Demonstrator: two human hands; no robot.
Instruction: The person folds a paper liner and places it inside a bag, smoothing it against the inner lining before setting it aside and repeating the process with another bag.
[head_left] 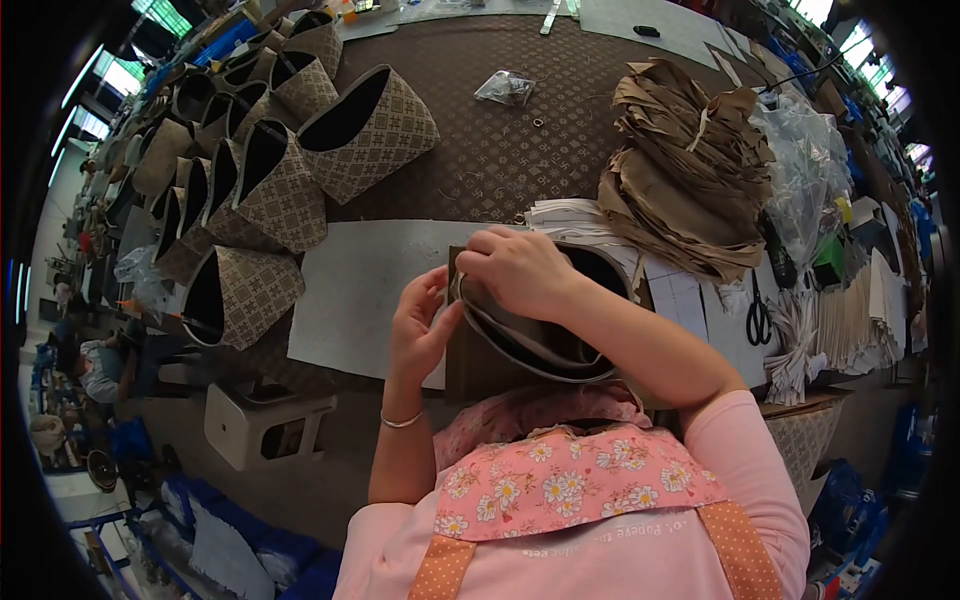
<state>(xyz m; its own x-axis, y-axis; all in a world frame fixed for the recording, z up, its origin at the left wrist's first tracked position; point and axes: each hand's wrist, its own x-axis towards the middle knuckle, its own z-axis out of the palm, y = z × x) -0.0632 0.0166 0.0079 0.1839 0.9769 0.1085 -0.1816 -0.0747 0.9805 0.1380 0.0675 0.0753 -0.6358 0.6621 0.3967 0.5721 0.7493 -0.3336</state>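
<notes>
In front of my chest, an open-topped bag body (535, 371) with a dark rim and brown lining stands on the table. My right hand (515, 270) reaches across its opening, and the bent fingers pinch the rim at the upper left corner. Against the left side of that corner is my left hand (422, 325), thumb and curled fingers closed on the edge. Whatever lies between the fingertips of both hands is too small to make out. Beneath the bag is a pale grey sheet (350, 290).
Patterned bag bodies (370, 135) crowd the left side. To the right lie a bundle of brown pieces (690, 170), white strips (570, 220) and black scissors (759, 318). A small plastic packet (506, 88) and a metal ring (538, 122) rest farther back. A stool (265, 425) stands lower left.
</notes>
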